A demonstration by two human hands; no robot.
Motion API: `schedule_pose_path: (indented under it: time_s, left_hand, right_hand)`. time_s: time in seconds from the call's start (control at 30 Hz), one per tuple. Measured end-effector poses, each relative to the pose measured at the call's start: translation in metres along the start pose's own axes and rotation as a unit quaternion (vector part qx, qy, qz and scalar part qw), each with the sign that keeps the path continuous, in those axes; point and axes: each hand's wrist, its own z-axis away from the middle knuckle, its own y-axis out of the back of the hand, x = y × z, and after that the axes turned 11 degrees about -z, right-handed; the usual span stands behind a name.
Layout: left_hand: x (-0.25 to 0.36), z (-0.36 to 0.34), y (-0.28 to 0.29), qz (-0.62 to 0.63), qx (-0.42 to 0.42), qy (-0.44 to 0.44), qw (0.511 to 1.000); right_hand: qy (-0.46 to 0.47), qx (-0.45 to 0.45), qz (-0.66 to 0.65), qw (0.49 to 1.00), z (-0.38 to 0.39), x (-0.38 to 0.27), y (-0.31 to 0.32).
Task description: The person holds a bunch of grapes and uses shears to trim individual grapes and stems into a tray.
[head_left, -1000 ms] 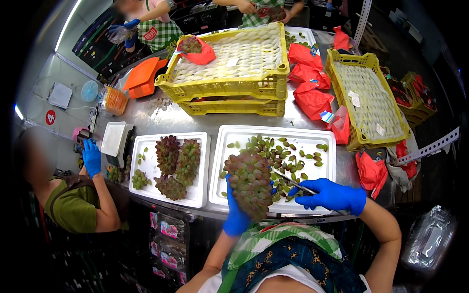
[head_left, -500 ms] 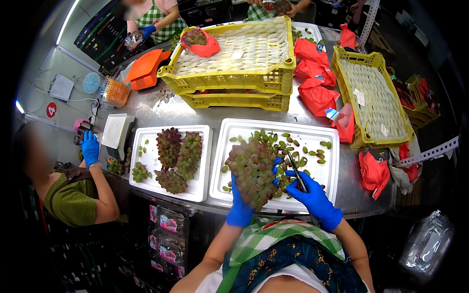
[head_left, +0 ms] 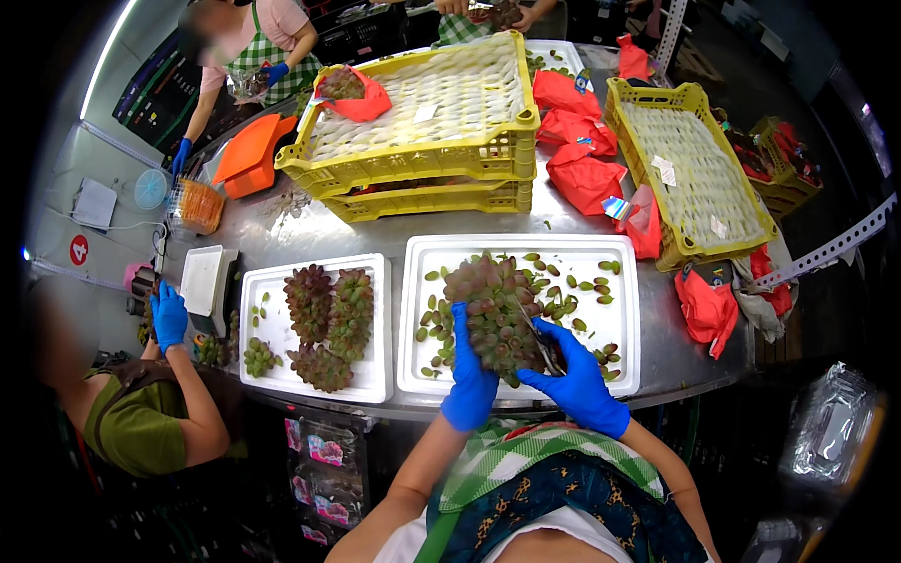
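Since half a second ago, the right hand [head_left: 582, 385] has brought its scissors [head_left: 548, 352] in against the right side of the grape bunch [head_left: 493, 314]. As I view it remotely, the left hand [head_left: 471, 375] clasps the bunch, one finger along its left edge (the others are hidden; I cannot tell their spread). Right fingers curl closed around the scissors' handles. Seen from above, the bunch lies within the outline of the white tray [head_left: 615, 324], near its front rim. Open room: a narrow gap to the second tray [head_left: 374, 371] at left; beyond, bare metal table [head_left: 469, 225] before the yellow crates [head_left: 413, 171]; at right, table up to a red bag [head_left: 709, 314].
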Motion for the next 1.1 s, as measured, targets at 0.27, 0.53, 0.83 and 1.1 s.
schedule_pose_path:
  time_s: [0.27,0.53,0.83,1.1]
  left_hand:
    - [-0.015,0.006,0.019,-0.015,0.055,0.005,0.998]
    - [-0.006,0.027,-0.003,-0.100,0.076,0.001,0.992]
    - [0.009,0.034,-0.023,-0.296,0.119,-0.021,0.948]
    - [0.009,0.040,-0.046,-0.389,-0.041,-0.175,0.903]
  right_hand:
    - [-0.025,0.057,-0.152,0.986,0.004,-0.005,0.005]
    - [-0.094,0.001,-0.218,0.972,-0.012,0.013,0.016]
    - [-0.203,-0.060,-0.507,0.835,-0.018,0.042,0.033]
    - [-0.192,-0.080,-0.616,0.760,-0.012,0.040,0.044]
